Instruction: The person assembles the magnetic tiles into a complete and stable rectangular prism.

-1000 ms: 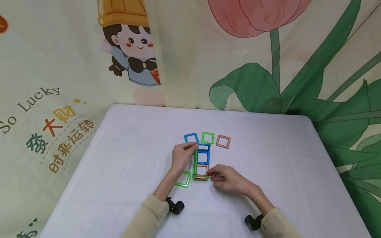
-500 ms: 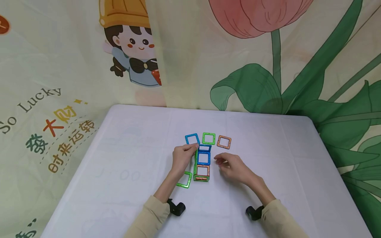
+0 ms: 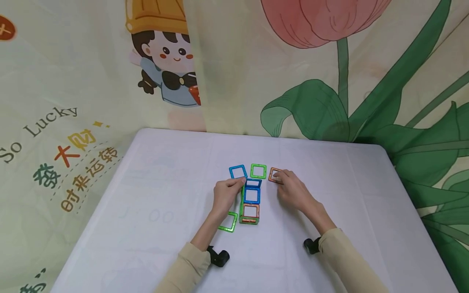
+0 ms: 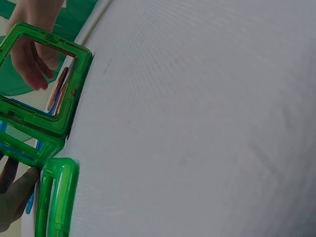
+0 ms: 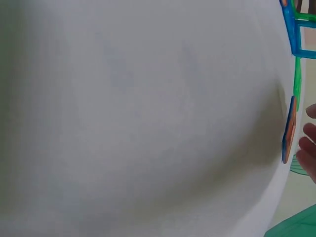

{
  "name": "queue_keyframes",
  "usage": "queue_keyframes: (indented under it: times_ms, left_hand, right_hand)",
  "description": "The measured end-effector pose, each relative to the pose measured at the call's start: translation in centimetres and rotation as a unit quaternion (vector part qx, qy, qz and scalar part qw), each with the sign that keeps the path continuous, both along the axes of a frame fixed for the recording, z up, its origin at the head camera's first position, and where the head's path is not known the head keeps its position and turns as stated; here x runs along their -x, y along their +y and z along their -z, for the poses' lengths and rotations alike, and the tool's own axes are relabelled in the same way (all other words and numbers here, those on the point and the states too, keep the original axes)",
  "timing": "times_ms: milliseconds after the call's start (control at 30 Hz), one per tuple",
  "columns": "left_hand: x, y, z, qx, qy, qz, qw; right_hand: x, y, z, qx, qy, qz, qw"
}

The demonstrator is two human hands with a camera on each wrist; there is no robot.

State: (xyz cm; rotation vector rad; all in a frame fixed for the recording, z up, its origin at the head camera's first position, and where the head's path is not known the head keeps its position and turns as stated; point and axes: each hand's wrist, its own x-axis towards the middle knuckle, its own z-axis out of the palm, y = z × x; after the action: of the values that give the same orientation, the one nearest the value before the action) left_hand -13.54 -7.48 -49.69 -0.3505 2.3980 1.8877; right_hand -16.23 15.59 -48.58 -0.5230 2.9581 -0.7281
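A row of square magnetic tiles (image 3: pixel 251 195) in blue and orange lies on the table, with green tiles standing along its left side and near end. My left hand (image 3: pixel 225 195) pinches the far left corner of this structure, at a green magnetic tile (image 3: pixel 242 199); the fingertips partly cover it. Beyond, my right hand (image 3: pixel 294 189) hovers at a loose orange magnetic tile (image 3: pixel 272 175), hiding part of it. In the right wrist view, relaxed fingers (image 5: pixel 307 143) are beside that orange tile, with a small gap showing.
A loose blue tile (image 3: pixel 238 171) and a light green tile (image 3: pixel 258 171) lie beyond the structure. Another green tile (image 3: pixel 229 222) lies to its left, partly behind my left forearm. The white table (image 3: pixel 176 171) meets a printed cloth backdrop (image 3: pixel 227 73) at its far edge.
My right hand has left the near right side of the structure and moved away from me to the orange tile. My left hand keeps its pinch in the same place.
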Motion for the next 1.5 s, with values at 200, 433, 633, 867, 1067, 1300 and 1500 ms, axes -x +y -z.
queue_keyframes:
  times_ms: [200,433,633,867,1067,1300,1500]
  left_hand:
    - [0.0,-0.1,0.0,-0.002,0.004,-0.001,1.0]
    - [0.0,-0.1,0.0,-0.005,-0.001,-0.004,1.0]
    - [-0.1,-0.1,0.0,-0.008,-0.001,-0.004,1.0]
    - [0.1,-0.2,0.1,-0.006,-0.002,-0.005,1.0]
    - [0.1,-0.1,0.2,-0.005,-0.004,-0.003,1.0]
    - [0.1,-0.2,0.2,-0.007,0.0,-0.003,1.0]
    - [0.1,-0.1,0.2,-0.01,-0.001,-0.001,1.0]
  right_hand:
    - [1.4,-0.5,0.2,-0.055,0.03,-0.019,0.9979]
    - [2.2,-1.0,0.4,-0.088,0.025,-0.043,0.9949]
    - [2.4,-1.1,0.3,-0.11,0.021,-0.045,0.9927]
    - [2.5,-1.0,0.3,-0.121,0.023,-0.041,0.9915]
    - [2.4,-0.4,0.4,-0.112,-0.003,-0.025,0.9933]
    - [1.8,0.1,0.3,-0.054,-0.025,-0.022,0.998]
    - [1.7,0.7,0.4,-0.012,-0.024,-0.029,0.9992]
